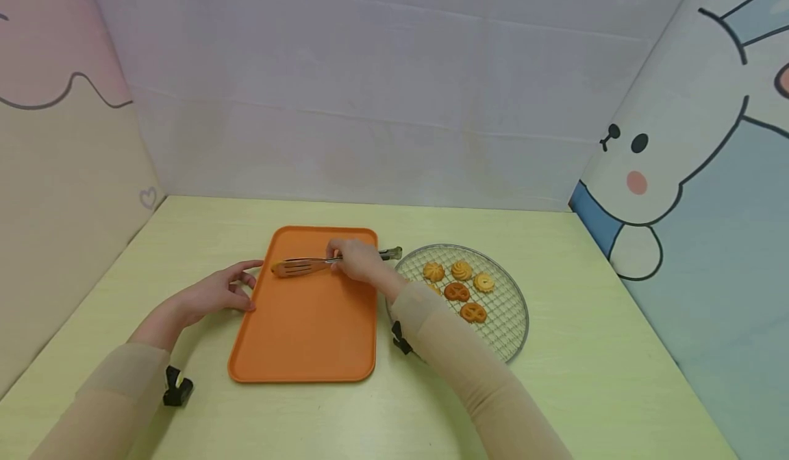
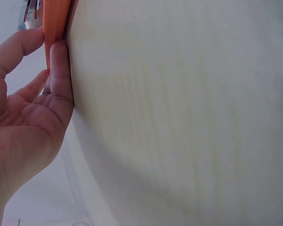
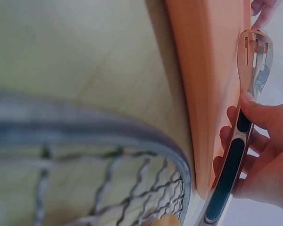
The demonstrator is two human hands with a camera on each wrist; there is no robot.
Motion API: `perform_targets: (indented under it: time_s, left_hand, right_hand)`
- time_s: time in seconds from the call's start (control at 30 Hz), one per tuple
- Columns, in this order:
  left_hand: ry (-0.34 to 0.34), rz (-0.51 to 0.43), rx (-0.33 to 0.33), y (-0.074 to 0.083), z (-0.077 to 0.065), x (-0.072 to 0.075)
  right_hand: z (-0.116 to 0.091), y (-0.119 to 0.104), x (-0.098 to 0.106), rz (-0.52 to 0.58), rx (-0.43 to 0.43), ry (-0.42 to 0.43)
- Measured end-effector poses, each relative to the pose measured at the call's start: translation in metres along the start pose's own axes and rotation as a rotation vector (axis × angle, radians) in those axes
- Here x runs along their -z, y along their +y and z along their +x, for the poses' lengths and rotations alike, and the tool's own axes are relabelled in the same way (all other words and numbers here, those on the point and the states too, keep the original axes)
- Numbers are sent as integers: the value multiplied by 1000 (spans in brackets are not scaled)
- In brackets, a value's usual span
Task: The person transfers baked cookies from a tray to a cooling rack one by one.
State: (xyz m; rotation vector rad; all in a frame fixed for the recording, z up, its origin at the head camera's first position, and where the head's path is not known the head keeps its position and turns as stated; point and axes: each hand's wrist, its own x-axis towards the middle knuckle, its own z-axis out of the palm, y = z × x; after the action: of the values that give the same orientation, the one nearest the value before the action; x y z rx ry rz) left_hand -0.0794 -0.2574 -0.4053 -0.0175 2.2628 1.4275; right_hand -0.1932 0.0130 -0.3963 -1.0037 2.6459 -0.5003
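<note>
My right hand [image 1: 360, 260] grips metal serving tongs [image 1: 302, 266] with slotted ends and dark inlays along the handle. In the right wrist view, the thumb lies on one arm of the tongs [image 3: 230, 165] and fingers wrap round the other side. The tongs' slotted ends overlap the far left part of an orange tray [image 1: 308, 330]. At the tray's left edge is my left hand [image 1: 216, 292], its fingertips holding the rim. The left wrist view shows fingertips on both sides of the orange rim [image 2: 56, 21].
To the right of the tray lies a round wire rack [image 1: 514, 309] with several cookies, among them a pretzel-shaped one [image 1: 473, 312] and a swirled one [image 1: 461, 270]. My right forearm crosses over the rack's near left part. Walls stand behind and beside the pale table [image 1: 592, 378].
</note>
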Motion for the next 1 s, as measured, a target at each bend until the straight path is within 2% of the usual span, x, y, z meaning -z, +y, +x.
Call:
perform_targets:
  time_s: [0.6, 0.77, 1.0]
  left_hand:
    - [11, 34, 8, 1, 0, 0]
    - [13, 45, 21, 2, 0, -1]
    - [12, 40, 6, 0, 0, 0]
  right_hand:
    - [-18, 13, 25, 50, 62, 28]
    - [-27, 17, 38, 106, 71, 35]
    - [-42, 25, 54, 172, 110, 49]
